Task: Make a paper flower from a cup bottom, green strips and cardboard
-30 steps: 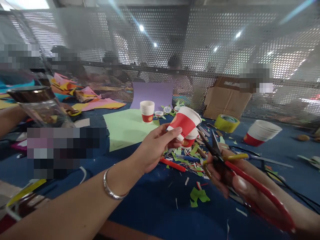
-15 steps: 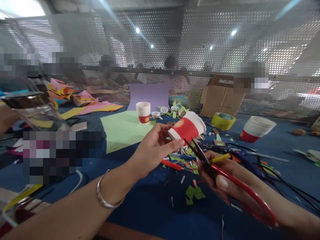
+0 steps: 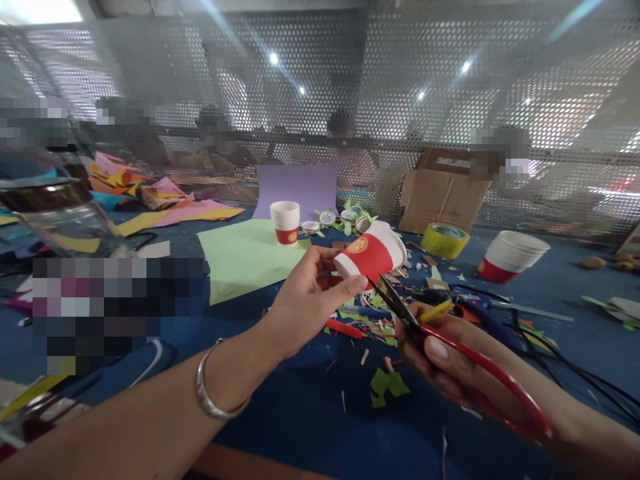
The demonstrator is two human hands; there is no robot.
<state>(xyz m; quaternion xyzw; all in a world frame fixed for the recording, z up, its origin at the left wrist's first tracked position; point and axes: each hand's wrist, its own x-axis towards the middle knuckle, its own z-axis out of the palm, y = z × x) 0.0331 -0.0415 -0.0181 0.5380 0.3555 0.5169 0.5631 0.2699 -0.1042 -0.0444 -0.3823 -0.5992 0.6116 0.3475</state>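
My left hand (image 3: pixel 313 293) is closed round a white paper cup (image 3: pixel 373 252) with a red band and a gold emblem. The cup is tilted, its open end up and to the right. In my right hand (image 3: pixel 435 347) is a pair of scissors (image 3: pixel 470 357) with red handles, blades slightly apart and tips at the cup's lower edge. Whether the blades touch the cup, I cannot tell. A short yellow stick-like piece (image 3: pixel 435 311) shows at my right fingers; its other end is hidden. Under the cup lie paper scraps (image 3: pixel 389 383) and a red-orange stick (image 3: pixel 345 328).
Stacked paper cups stand on green paper (image 3: pixel 240 260) and at right (image 3: pixel 515 257). Yellow tape (image 3: pixel 446 241), a cardboard box (image 3: pixel 445 193) and small round paper pieces (image 3: pixel 327 219) lie behind. Black cables (image 3: pixel 540 347) run at right; a glass jar (image 3: pixel 60 220) stands at left.
The scissor blades look slightly closer together, and my right hand has shifted a little to the left. My left hand holds the cup almost as before. The whole view has moved slightly.
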